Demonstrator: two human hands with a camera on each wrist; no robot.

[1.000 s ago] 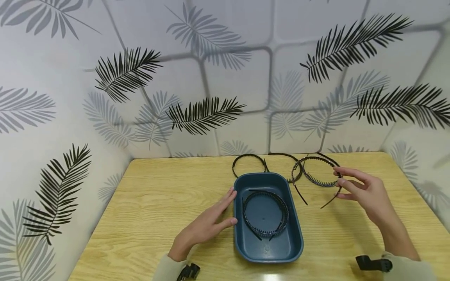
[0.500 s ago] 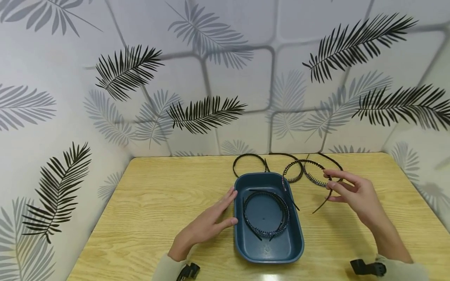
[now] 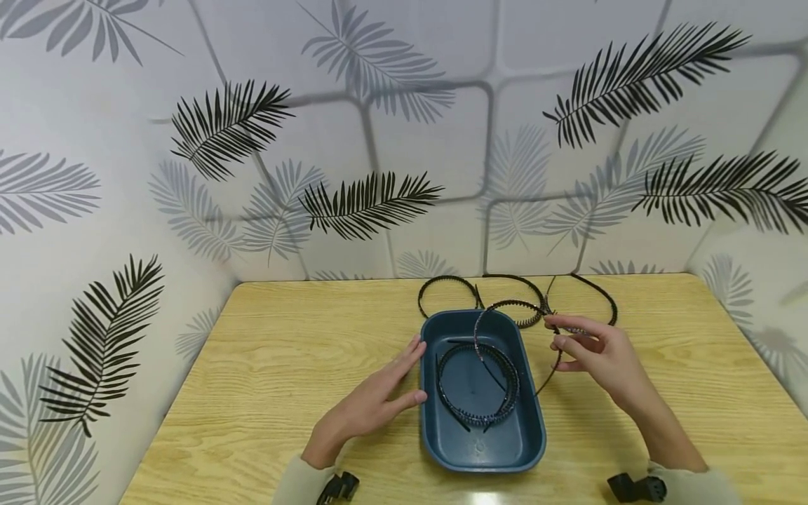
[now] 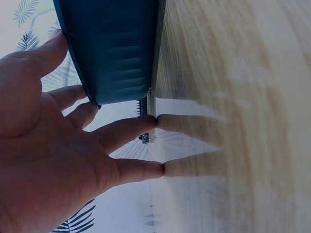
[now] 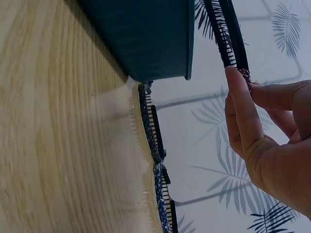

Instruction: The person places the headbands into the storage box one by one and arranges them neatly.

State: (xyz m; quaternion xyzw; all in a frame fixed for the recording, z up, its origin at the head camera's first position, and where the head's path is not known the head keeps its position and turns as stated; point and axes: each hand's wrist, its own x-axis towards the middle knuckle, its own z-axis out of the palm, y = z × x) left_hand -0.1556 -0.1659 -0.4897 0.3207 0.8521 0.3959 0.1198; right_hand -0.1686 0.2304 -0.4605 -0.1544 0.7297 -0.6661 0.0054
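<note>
A dark blue plastic tray (image 3: 482,468) stands on the table, with several black toothed headbands (image 3: 481,421) lying in a ring inside it. My left hand (image 3: 372,403) rests at the tray's left side, thumb and some fingers touching the rim; in the left wrist view two fingertips (image 4: 158,167) meet the tabletop. Thumb and fingers of my right hand (image 3: 596,358) pinch one more headband (image 5: 237,36), dark with sparkling beads. It is raised, and its left part overlaps the tray in the head view.
Behind the tray, towards the wall, lie a thin black headband (image 3: 445,278), another headband (image 3: 514,278) and one partly hidden behind my right hand, its dark end (image 3: 600,287) showing. The patterned wall (image 3: 353,140) rises at the table's (image 3: 303,337) back edge.
My right hand has carried the pinched headband leftward and a little nearer, from above the right-hand headbands to over the tray's right edge. The left hand and tray have stayed still.
</note>
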